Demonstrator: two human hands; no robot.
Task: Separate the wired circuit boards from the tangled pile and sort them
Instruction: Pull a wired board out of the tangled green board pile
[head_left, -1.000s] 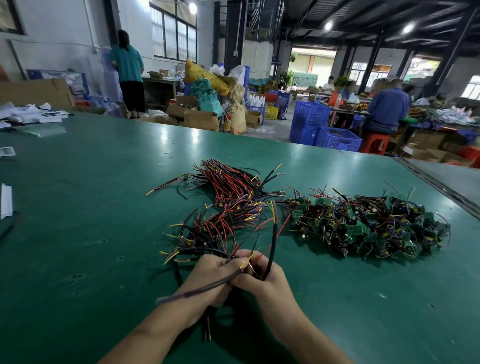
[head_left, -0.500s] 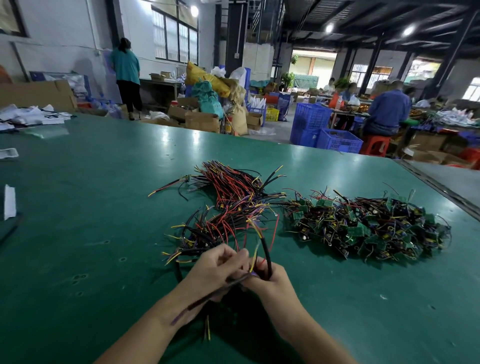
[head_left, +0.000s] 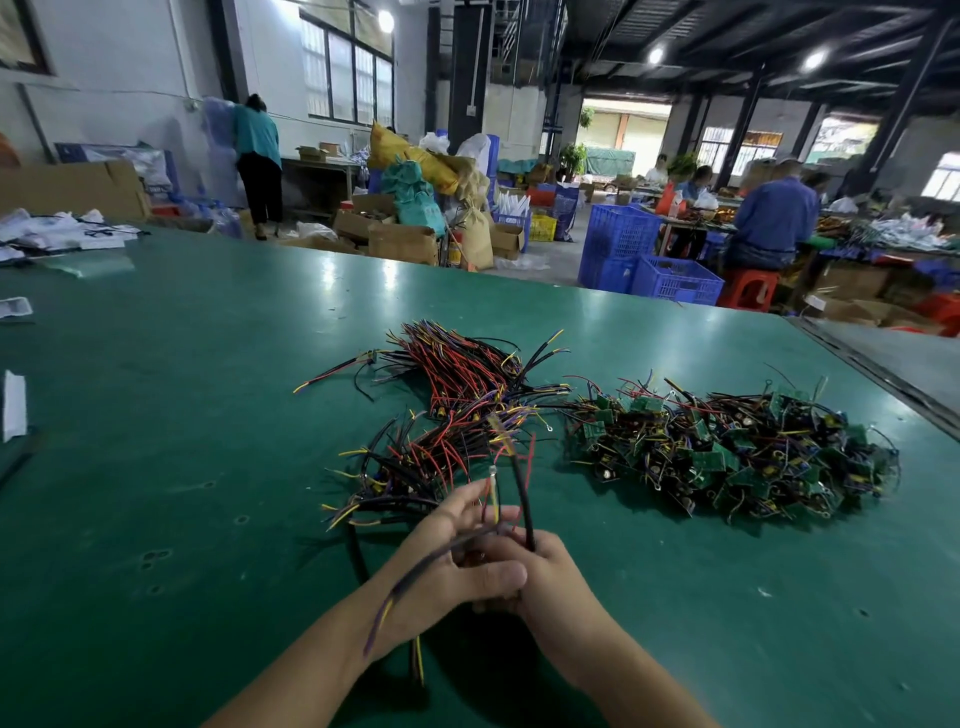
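A tangled pile of small green circuit boards (head_left: 727, 452) with red, black and yellow wires lies on the green table (head_left: 156, 467) at the right. To its left spread two heaps of loose wire harnesses (head_left: 462, 379), the nearer harness heap (head_left: 410, 467) just beyond my hands. My left hand (head_left: 457, 561) and my right hand (head_left: 545, 577) meet near the table's front, both gripping one bundle of black, red and yellow wires (head_left: 519, 493). Some of its ends stick up past my fingers; one dark strand (head_left: 405, 582) trails back over my left wrist.
White paper scraps (head_left: 13, 405) lie at the table's left edge, more papers (head_left: 62, 228) at the far left corner. Beyond the table stand cardboard boxes (head_left: 400, 239), blue crates (head_left: 670, 275), a standing person (head_left: 257, 161) and seated workers (head_left: 769, 218).
My hands have drawn slightly toward me and closer together around the wire bundle. The upright wire ends have shifted, and the dark strand now lies further along my left wrist.
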